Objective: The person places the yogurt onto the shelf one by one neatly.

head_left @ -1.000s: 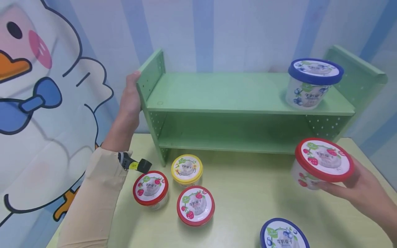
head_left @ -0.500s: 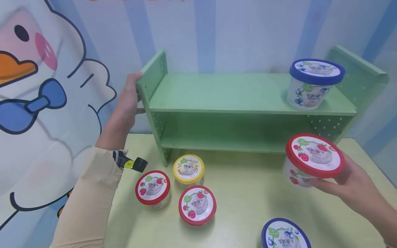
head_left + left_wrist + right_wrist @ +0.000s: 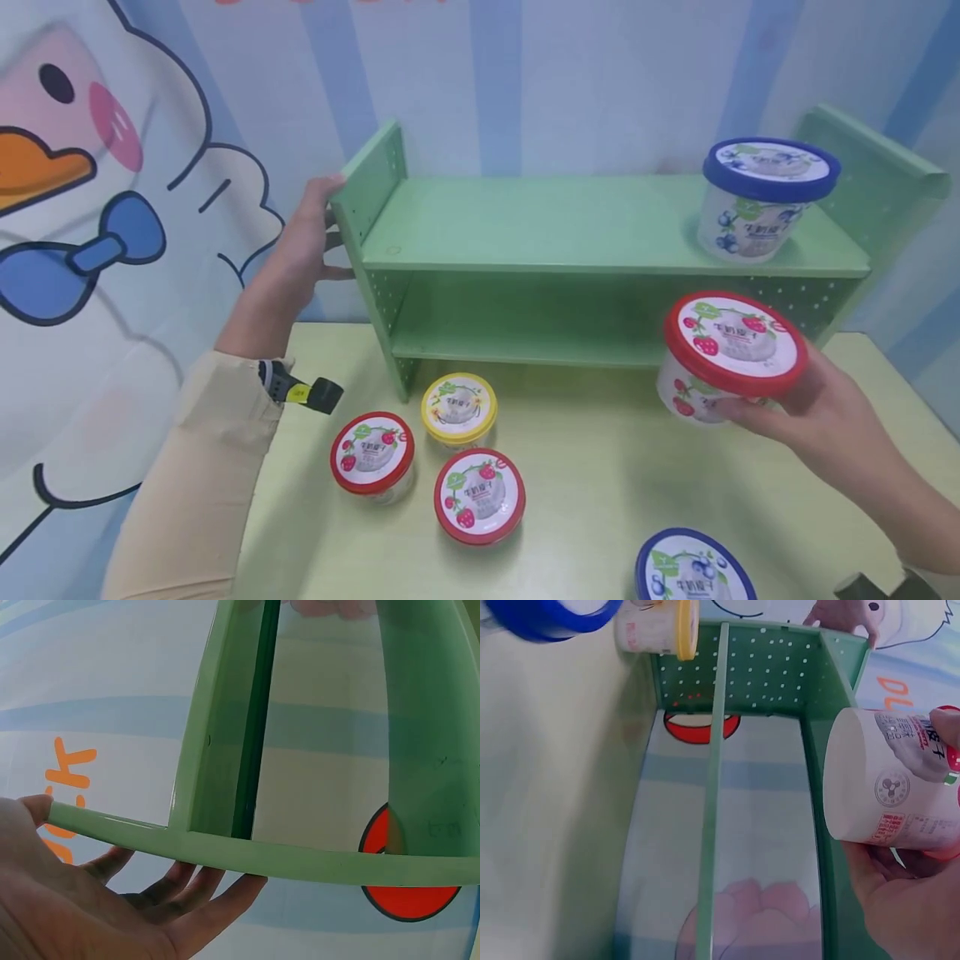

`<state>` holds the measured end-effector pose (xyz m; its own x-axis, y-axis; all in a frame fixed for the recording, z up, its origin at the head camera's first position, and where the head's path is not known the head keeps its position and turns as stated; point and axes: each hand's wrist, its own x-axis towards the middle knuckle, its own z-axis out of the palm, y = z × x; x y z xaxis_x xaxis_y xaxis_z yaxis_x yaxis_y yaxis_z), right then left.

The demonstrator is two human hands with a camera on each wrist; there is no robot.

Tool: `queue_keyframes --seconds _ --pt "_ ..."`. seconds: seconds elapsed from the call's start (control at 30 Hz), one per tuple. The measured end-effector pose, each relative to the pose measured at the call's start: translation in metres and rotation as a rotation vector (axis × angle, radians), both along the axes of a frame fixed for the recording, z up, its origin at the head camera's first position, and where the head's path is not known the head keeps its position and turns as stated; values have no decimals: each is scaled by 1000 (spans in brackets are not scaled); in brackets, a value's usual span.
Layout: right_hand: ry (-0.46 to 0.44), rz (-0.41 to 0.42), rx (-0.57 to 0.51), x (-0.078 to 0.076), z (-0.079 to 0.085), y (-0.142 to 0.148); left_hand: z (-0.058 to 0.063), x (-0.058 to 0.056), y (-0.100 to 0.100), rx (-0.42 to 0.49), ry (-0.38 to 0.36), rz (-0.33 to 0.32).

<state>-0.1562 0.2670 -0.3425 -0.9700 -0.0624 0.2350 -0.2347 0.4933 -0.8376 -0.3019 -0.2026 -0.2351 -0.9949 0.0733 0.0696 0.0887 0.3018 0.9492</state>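
Observation:
My right hand point(image 3: 817, 417) grips a red-lidded strawberry tub point(image 3: 738, 342), thumb on its near side. It hangs above the table, overlapping the lower tier's right part in the head view. In the right wrist view the tub point(image 3: 892, 780) lies on its side relative to the picture, white base facing left. My left hand point(image 3: 296, 242) is at the left side panel of the green two-tier shelf point(image 3: 540, 225). In the left wrist view, the left hand's fingers point(image 3: 206, 911) are spread along the panel's outer face, with one digit at its top end. A blue-lidded blueberry tub point(image 3: 765, 200) stands on the upper tier's right end.
Two red-lidded tubs point(image 3: 480, 497) and a yellow-lidded tub point(image 3: 459, 408) stand on the pale table point(image 3: 570, 467) before the shelf's left half. Another blue-lidded tub point(image 3: 693, 567) is at the table's near side. Behind the shelf rises a blue-striped wall point(image 3: 600, 83) with a cartoon duck.
My right hand has carried the strawberry tub left and upward, closer to the shelf. My left hand stays at the side panel, its fingers now more spread.

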Motion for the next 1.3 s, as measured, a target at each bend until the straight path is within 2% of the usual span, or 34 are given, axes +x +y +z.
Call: queue_keyframes --seconds 0.1,0.33,0.7,0.8,1.0,1.2,1.3 --pt "18 28 -26 -4 5 -4 0 0 -1 -7 -6 -3" --pt "-14 3 -17 -10 14 -8 -1 -3 -2 -10 -13 -4" --pt "12 45 -96 -17 21 -13 -2 -5 -3 6 -3 -25" --pt "28 71 -135 -20 23 -15 -3 -5 -3 8 1 -27" --pt "16 80 -317 -23 27 -23 -2 -5 -3 5 9 -34" --pt "12 69 -331 -25 31 -28 -1 -5 -3 1 8 -34" --pt "26 91 -348 -26 33 -31 -1 -4 -3 -3 5 -29"
